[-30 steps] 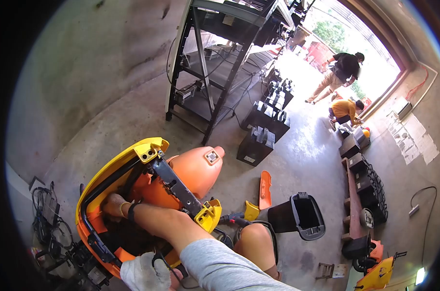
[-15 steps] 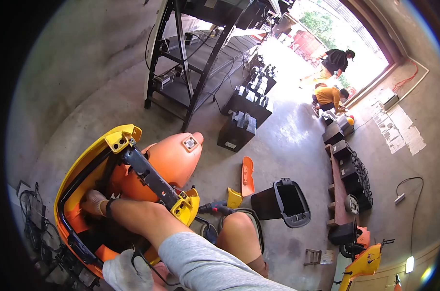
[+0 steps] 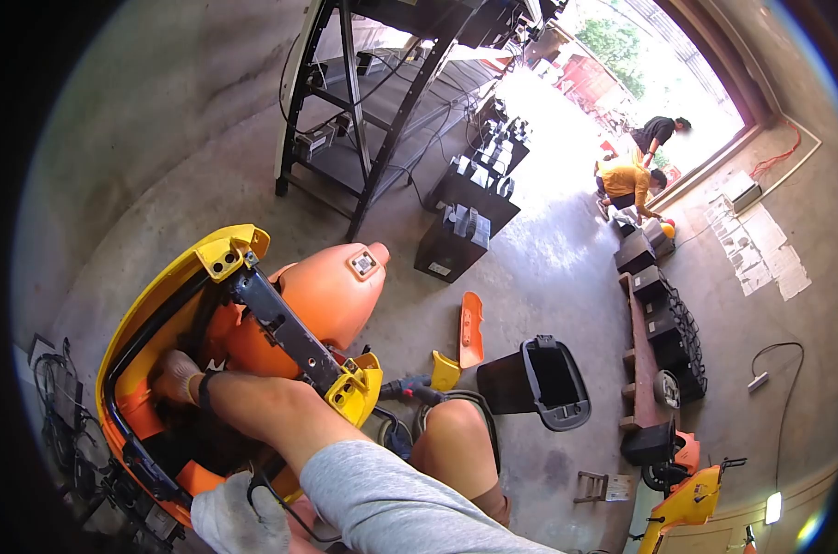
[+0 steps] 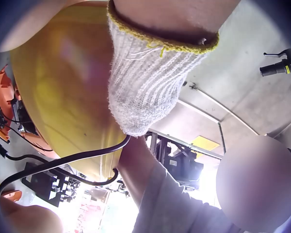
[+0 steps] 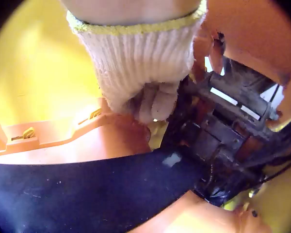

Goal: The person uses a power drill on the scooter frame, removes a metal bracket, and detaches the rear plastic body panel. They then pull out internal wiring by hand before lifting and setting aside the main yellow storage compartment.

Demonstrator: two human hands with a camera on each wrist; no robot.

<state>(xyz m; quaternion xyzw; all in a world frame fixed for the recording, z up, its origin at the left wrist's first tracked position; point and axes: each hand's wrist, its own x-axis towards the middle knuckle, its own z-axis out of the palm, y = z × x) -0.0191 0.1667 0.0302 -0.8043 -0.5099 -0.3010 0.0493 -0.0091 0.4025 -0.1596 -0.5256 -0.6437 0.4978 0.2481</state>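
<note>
A yellow-and-orange scooter body panel lies tilted in front of me, its hollow inner side up. My right hand, in a white knit glove, reaches inside it. In the right wrist view, the right hand's curled fingers grip the end of an orange inner panel, beside a dark metal frame. My gloved left hand is at the body's near end, against its yellow outer side in the left wrist view. A black cable runs up to that glove; the left fingertips are hidden.
An orange rounded cover lies beyond the body. A power drill, an orange strip and a black bin-like box are on the floor. Several black batteries stand near a metal rack. Two people crouch or bend by the doorway.
The head view has shifted, moving the scene left and slightly up. Both hands stay at the scooter body. In the doorway, the person in black now bends behind the one in yellow.
</note>
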